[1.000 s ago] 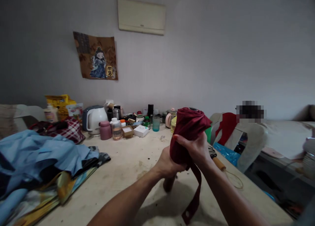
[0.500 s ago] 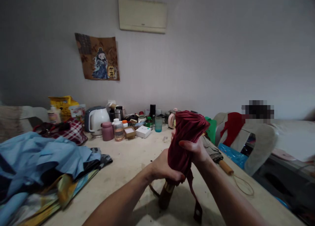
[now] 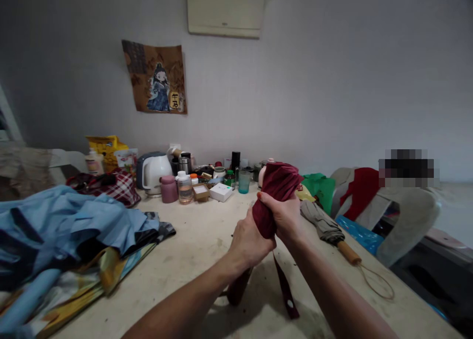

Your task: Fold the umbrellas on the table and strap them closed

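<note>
A folded dark red umbrella (image 3: 283, 179) is held tilted above the table, its top leaning away to the right and its dark brown handle (image 3: 239, 287) pointing down toward me. My left hand (image 3: 249, 238) is closed around the lower end of the canopy, just above the handle. Higher up, my right hand (image 3: 283, 211) wraps the canopy from the right, thumb across its front. A dark red strap (image 3: 284, 287) with a pale snap hangs loose below the hands. Part of the fabric is hidden behind my fingers.
A grey folded umbrella (image 3: 325, 225) with a wooden handle lies to the right. Light blue cloth (image 3: 92, 225) is heaped at left. A kettle (image 3: 157, 174), jars, a white box (image 3: 220, 192) and a teal cup (image 3: 244, 182) line the table's back. Chairs (image 3: 410, 225) stand beyond the right edge.
My left hand has closed more tightly around the canopy's lower end, and the fabric there is squeezed narrower. My right hand has shifted slightly up. The camera view has turned a little.
</note>
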The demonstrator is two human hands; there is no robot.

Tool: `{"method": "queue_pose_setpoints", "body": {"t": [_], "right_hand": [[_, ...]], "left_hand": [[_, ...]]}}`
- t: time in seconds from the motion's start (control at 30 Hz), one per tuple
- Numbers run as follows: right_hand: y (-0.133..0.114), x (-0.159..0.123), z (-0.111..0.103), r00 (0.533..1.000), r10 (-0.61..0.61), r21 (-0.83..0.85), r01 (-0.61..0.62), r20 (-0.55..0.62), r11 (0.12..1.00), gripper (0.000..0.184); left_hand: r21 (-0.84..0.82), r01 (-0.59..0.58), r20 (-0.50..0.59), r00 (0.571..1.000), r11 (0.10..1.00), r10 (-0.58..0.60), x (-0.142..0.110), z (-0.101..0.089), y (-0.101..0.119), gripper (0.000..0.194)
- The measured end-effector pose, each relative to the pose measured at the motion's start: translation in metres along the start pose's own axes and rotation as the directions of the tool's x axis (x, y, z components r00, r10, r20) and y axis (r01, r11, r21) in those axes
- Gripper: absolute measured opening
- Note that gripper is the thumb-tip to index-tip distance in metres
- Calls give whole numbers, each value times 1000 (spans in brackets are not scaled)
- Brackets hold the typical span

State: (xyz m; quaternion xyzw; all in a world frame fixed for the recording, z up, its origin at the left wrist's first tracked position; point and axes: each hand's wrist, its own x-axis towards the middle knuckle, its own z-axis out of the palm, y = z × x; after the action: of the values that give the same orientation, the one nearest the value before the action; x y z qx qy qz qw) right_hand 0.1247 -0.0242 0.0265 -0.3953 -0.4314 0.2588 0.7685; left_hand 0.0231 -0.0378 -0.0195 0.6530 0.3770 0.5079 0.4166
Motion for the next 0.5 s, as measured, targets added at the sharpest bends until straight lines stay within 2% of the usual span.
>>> {"method": "queue_pose_setpoints", "body": {"t": [0.03,0.1,0.17,0.2,0.23,0.27,0.33,0.43,0.5], "right_hand": [[0,-1,-2,1000,8,24,-9,14,1000,53],[1,-2,-8,998,24,101,-30,59,994,45],[0,-5,-14,992,20,157,-40,127,987,38],[-2,-7,-16,987,6,167,-33,159,985,36],[-4,-9,-17,982,-7,167,-25,188,986,35],[-6,-11,-16,976,-16,156,-19,216,988,35],[-12,-16,-12,976,-30,110,7,214,994,38],[-18,-20,-4,993,-71,-18,73,95,997,48],[-17,-20,-3,996,-72,-42,74,42,996,51]], "left_hand": [[-31,-13,34,999,999,14,0,-1,0,62],[-158,8,214,976,987,26,2,-6,0,65],[-337,119,441,897,934,45,5,-11,0,70],[-404,173,508,859,898,64,7,-13,0,73],[-447,205,536,841,871,77,7,-14,1,74],[-466,209,531,844,860,82,7,-14,1,72],[-432,157,461,885,888,69,5,-12,2,63],[-278,58,284,958,959,24,-1,-7,2,60],[-221,16,193,981,975,28,-3,-6,2,64]]}}
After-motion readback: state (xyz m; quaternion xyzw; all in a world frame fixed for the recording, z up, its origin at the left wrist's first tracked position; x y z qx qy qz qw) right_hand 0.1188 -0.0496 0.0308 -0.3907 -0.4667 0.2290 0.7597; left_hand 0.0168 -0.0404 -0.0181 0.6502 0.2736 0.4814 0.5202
